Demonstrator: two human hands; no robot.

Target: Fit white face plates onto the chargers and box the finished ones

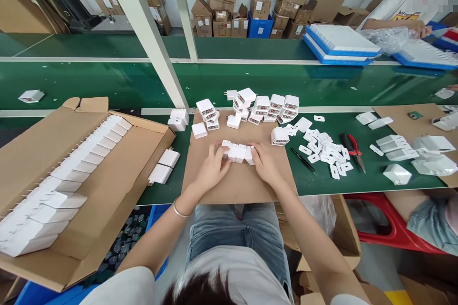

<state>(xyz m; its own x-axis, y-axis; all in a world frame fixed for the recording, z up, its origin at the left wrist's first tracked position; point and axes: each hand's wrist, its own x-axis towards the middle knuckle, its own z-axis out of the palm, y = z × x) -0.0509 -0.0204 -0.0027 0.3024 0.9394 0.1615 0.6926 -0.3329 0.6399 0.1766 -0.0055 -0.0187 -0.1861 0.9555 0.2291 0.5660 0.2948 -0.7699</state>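
A short row of white plug chargers (pixel 236 152) lies side by side on the cardboard sheet (pixel 211 193) in front of me. My left hand (pixel 213 166) grips the row's left end with bent fingers. At the opposite end my right hand (pixel 265 164) presses its fingers against the last charger, so the row sits squeezed between both hands. Behind them, white charger housings (pixel 262 105) with open ends are stacked at the sheet's far edge. One more housing (pixel 279 136) stands just beyond my right hand.
Left is a cardboard box (pixel 143 145) holding a row of chargers (pixel 77 167). Right lie small white plates (pixel 324 150), black tweezers (pixel 303 161) and red-handled pliers (pixel 353 151). A white post (pixel 153 33) rises ahead. Another person (pixel 397 5) handles plastic wrap (pixel 388 38) by blue trays (pixel 339 43).
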